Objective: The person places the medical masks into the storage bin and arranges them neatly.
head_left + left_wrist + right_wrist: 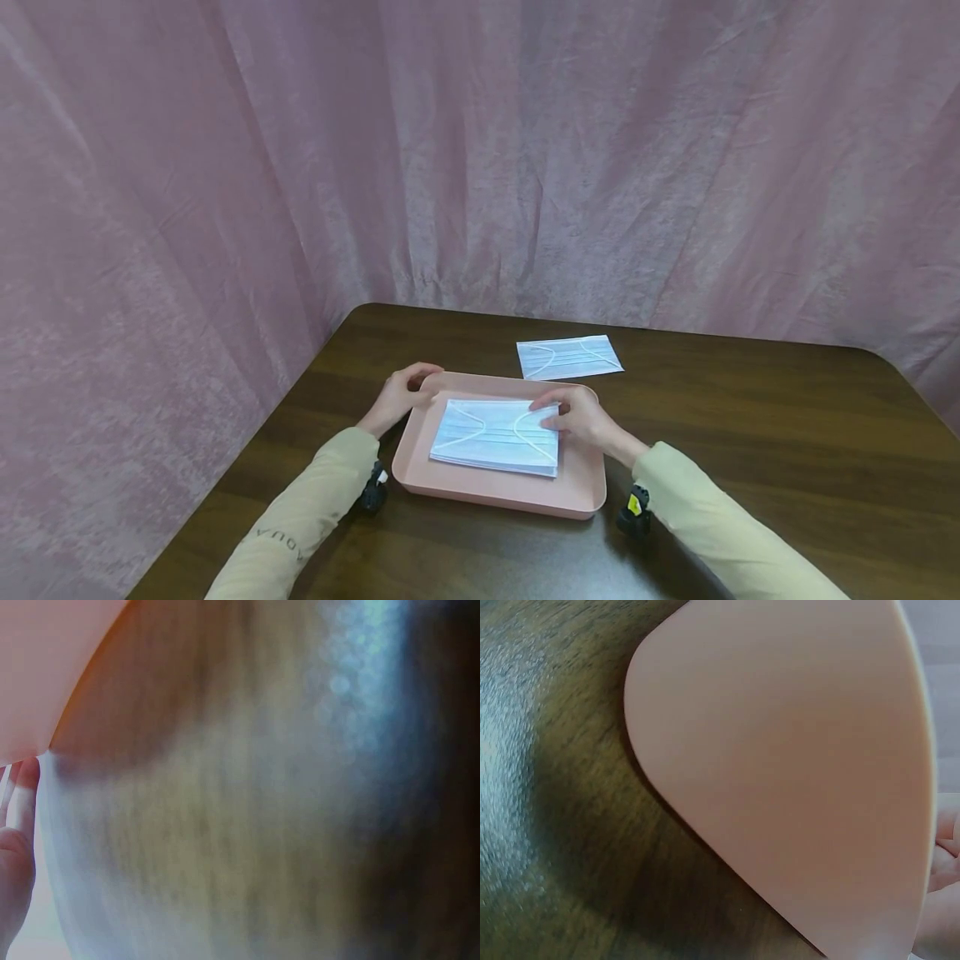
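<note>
A pink tray holds a small stack of light blue pleated face masks with white ear loops. At the tray's back left corner my left hand grips the rim, thumb on the inner side; in the left wrist view its fingers meet the tray edge. My right hand reaches over the tray's right side and pinches the top mask near its right edge. The right wrist view shows mostly the tray's outer wall, with part of the hand behind the rim.
One more face mask lies flat on the dark wooden table behind the tray. A pink curtain hangs along the table's back and left. Black wrist cameras hang under both sleeves, close to the tray's sides.
</note>
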### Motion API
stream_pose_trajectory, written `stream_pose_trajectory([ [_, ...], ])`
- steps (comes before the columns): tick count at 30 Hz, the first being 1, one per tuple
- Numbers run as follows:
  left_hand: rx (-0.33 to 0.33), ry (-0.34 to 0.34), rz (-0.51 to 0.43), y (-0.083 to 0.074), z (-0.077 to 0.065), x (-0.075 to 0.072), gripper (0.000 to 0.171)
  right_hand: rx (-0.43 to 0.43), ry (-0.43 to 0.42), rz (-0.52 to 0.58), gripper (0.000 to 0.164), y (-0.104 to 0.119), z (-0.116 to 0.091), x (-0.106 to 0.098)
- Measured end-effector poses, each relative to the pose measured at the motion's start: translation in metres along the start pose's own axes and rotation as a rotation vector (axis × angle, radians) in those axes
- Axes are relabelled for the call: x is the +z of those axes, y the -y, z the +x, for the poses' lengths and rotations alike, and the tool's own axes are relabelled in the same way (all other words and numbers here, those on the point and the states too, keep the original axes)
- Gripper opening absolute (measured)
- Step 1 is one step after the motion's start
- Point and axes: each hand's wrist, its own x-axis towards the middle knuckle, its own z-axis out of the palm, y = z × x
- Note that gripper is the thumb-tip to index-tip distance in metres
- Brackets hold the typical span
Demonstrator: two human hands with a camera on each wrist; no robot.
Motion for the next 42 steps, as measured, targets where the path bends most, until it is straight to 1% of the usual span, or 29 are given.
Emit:
stream_pose_trajectory([
  [7,-0.013,-0.008,-0.001,0.002,0.000,0.001,0.037,0.000,0.012,0.019,0.023,-0.003,0.000,0.001],
  [9,-0.018,-0.009,0.001,0.001,-0.001,0.001,0.037,-0.013,0.017,0.020,0.023,-0.003,-0.001,0.000],
  [14,-0.017,-0.005,-0.005,0.001,-0.001,0.002,0.037,-0.105,0.025,-0.067,0.025,-0.004,0.000,-0.001],
  [17,-0.016,-0.001,-0.005,0.000,-0.001,0.001,0.037,-0.127,0.043,-0.102,0.027,-0.005,0.000,-0.001],
  [19,-0.012,0.002,-0.002,-0.001,-0.002,0.000,0.037,-0.118,0.063,-0.087,0.027,-0.005,0.000,-0.001],
  [22,0.024,0.010,-0.022,-0.008,-0.005,-0.002,0.037,-0.137,0.078,-0.061,0.026,-0.005,-0.001,-0.002],
  [25,0.070,0.017,-0.034,-0.022,-0.012,-0.003,0.036,-0.195,0.070,-0.047,0.025,-0.004,-0.002,-0.003],
  [26,0.080,0.020,-0.037,-0.026,-0.014,-0.004,0.035,-0.238,0.065,-0.045,0.026,-0.009,-0.001,-0.003],
  [29,0.078,0.025,-0.020,-0.035,-0.019,-0.004,0.035,-0.271,0.054,-0.043,0.026,-0.009,-0.002,-0.003],
  [31,0.074,0.028,-0.015,-0.038,-0.021,-0.004,0.035,-0.260,0.053,-0.045,0.027,-0.009,-0.001,-0.002],
  [32,0.075,0.029,-0.020,-0.037,-0.021,-0.004,0.036,-0.249,0.052,-0.051,0.028,-0.008,-0.001,-0.001],
  [33,0.077,0.029,-0.024,-0.036,-0.020,-0.004,0.035,-0.216,0.052,-0.058,0.028,-0.003,-0.003,-0.001],
  [36,0.084,0.024,-0.044,-0.028,-0.016,-0.004,0.035,-0.189,0.045,-0.089,0.029,-0.003,-0.001,0.001],
  [38,0.079,0.018,-0.037,-0.019,-0.012,-0.003,0.035,-0.184,0.042,-0.103,0.030,-0.003,0.000,0.002],
  [42,0.049,-0.001,-0.011,-0.003,-0.004,0.000,0.035,-0.196,0.034,-0.106,0.029,-0.003,0.001,0.003],
])
